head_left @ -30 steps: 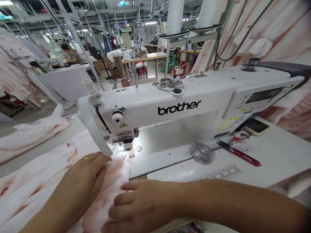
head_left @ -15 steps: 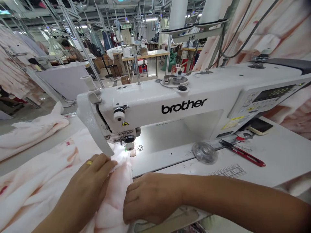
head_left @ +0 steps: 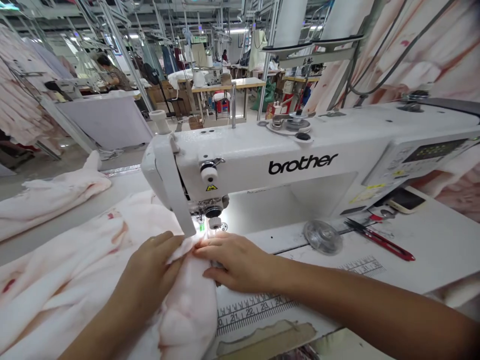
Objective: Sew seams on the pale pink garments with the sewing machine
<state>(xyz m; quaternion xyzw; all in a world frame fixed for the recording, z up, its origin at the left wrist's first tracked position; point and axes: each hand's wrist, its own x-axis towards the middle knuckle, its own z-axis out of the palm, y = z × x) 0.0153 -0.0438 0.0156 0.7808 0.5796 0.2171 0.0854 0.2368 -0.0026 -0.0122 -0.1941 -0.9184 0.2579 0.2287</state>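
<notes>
**Both hands meet on the fabric edge just in front of the presser foot**

The pink-blotched fabric (head_left: 93,270) lies heaped over the left half of the tabletop (head_left: 431,250). Its leading edge is gathered to a narrow fold right in front of the presser foot (head_left: 213,223) of the white sewing machine (head_left: 300,150). The fold's long axis runs from the person's body away toward the needle, and the bulk of the cloth trails back and to the left.

The left hand (head_left: 150,272) comes in from the left with its fingers (head_left: 168,245) closed on the fold, a tuft of white cloth showing between them. The right hand (head_left: 236,260) reaches across from the right. Its fingers (head_left: 206,243) lie close together and flat, with the tips on the same edge and almost touching the left hand's. The thumb is tucked beneath, and I cannot tell whether it nips the cloth. The right fingertips are the nearer to the foot, which sits just beyond and slightly right of them, lit by the machine's lamp.

A printed ruler (head_left: 255,310) shows on the tabletop under the right wrist. Farther right lie a metal disc (head_left: 322,236), red thread snips (head_left: 382,241) and a phone (head_left: 405,200) at the machine's base. A second heap of cloth (head_left: 52,192) rests well apart on the far left. Another person (head_left: 108,70) sits at a distant station.
</notes>
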